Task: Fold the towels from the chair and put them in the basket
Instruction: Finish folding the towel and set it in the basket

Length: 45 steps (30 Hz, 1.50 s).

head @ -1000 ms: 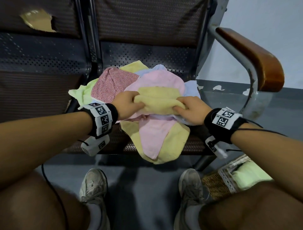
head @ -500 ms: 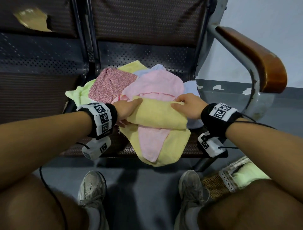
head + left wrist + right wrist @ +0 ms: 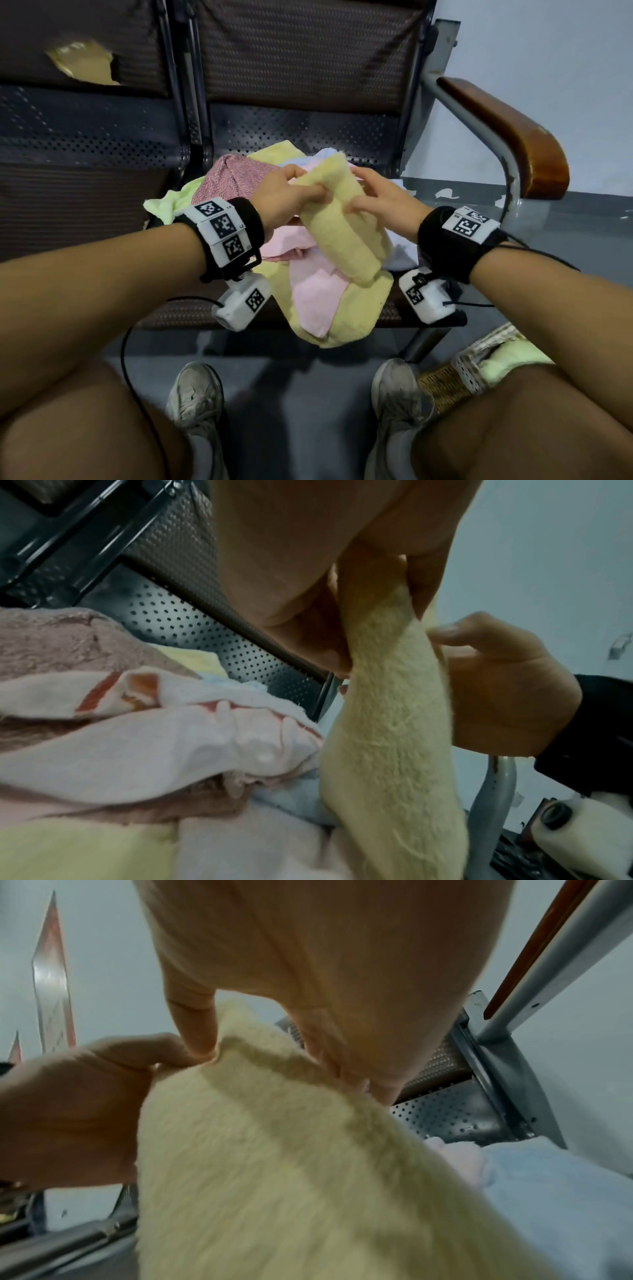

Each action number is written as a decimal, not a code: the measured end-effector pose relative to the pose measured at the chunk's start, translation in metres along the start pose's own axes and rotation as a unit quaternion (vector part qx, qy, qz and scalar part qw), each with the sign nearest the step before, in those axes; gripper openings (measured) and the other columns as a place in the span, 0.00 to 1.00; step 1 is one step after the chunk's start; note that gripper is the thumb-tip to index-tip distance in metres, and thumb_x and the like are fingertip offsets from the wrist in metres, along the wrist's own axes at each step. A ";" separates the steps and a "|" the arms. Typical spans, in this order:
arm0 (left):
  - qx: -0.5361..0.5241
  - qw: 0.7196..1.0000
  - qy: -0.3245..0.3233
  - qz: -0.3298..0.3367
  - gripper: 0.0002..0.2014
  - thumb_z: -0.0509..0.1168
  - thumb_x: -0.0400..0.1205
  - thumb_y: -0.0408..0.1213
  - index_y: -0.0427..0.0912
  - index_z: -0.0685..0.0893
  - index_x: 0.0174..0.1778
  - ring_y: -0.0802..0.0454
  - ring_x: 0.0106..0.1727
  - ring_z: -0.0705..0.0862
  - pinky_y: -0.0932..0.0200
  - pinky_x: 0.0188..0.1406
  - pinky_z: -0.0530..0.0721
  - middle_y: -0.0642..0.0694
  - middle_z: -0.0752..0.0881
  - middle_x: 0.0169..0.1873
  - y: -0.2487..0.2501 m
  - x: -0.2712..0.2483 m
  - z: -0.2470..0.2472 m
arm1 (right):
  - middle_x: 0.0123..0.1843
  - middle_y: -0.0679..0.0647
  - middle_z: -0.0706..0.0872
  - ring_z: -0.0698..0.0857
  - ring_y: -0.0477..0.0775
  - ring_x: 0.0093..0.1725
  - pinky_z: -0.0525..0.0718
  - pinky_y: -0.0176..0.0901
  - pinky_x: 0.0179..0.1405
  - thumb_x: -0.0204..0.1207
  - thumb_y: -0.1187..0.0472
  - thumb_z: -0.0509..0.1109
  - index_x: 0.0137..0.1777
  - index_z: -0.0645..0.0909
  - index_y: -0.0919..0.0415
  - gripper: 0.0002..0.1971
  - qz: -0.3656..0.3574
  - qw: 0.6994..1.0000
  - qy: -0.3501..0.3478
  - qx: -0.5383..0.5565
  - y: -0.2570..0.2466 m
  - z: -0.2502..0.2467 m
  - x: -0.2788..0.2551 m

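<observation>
1. Chair [image 3: 308, 137]: its seat holds a heap of unfolded towels [image 3: 318, 294], pink, red, green, blue, yellow; most work left, I judge.
2. Basket [image 3: 445, 383] on the floor at right, one green towel [image 3: 507, 363] inside.
3. Yellow towel [image 3: 342, 226] raised over the heap, partly folded.
4. Left hand [image 3: 291, 195] pinches its upper edge; right hand [image 3: 383, 202] pinches opposite.
</observation>
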<state>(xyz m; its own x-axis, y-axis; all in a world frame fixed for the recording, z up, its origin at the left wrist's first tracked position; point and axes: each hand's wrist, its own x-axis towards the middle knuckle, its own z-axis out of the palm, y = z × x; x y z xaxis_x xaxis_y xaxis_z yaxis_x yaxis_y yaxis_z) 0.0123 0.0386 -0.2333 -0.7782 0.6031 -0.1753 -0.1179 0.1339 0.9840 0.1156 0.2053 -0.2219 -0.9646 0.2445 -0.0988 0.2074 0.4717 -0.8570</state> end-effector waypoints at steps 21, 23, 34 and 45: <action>0.159 0.930 -0.318 -0.092 0.19 0.72 0.79 0.35 0.40 0.83 0.67 0.43 0.61 0.88 0.47 0.64 0.85 0.43 0.89 0.61 -0.016 -0.054 0.177 | 0.51 0.54 0.90 0.89 0.53 0.51 0.90 0.46 0.51 0.77 0.63 0.70 0.58 0.83 0.62 0.11 0.194 0.933 0.169 0.253 0.087 -0.138 -0.166; 0.156 0.917 -0.352 -0.104 0.17 0.71 0.80 0.33 0.38 0.83 0.66 0.42 0.59 0.89 0.49 0.59 0.87 0.41 0.89 0.60 -0.028 -0.060 0.223 | 0.50 0.54 0.92 0.91 0.51 0.49 0.90 0.44 0.46 0.76 0.64 0.71 0.56 0.85 0.62 0.10 0.229 0.920 0.188 0.257 0.123 -0.162 -0.204; 0.374 0.834 -0.395 -0.087 0.23 0.70 0.80 0.51 0.36 0.81 0.63 0.41 0.57 0.84 0.57 0.47 0.75 0.40 0.85 0.59 -0.158 -0.094 0.415 | 0.36 0.60 0.75 0.79 0.57 0.32 0.82 0.41 0.31 0.78 0.65 0.69 0.43 0.75 0.61 0.05 0.441 0.822 0.279 0.228 0.318 -0.171 -0.331; 0.567 0.719 -0.392 -0.093 0.18 0.61 0.87 0.46 0.39 0.82 0.67 0.41 0.61 0.84 0.56 0.52 0.77 0.40 0.84 0.64 -0.211 -0.082 0.456 | 0.53 0.62 0.90 0.90 0.63 0.51 0.90 0.61 0.55 0.74 0.49 0.74 0.54 0.86 0.64 0.17 0.498 0.850 0.173 0.019 0.401 -0.140 -0.333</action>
<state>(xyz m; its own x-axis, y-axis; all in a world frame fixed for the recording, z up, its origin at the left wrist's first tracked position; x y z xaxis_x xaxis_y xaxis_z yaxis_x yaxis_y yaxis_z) 0.3824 0.3191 -0.4414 -0.1750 0.6904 -0.7019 0.7493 0.5559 0.3600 0.5430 0.4317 -0.4612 -0.2075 0.7438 -0.6354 0.8804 -0.1413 -0.4528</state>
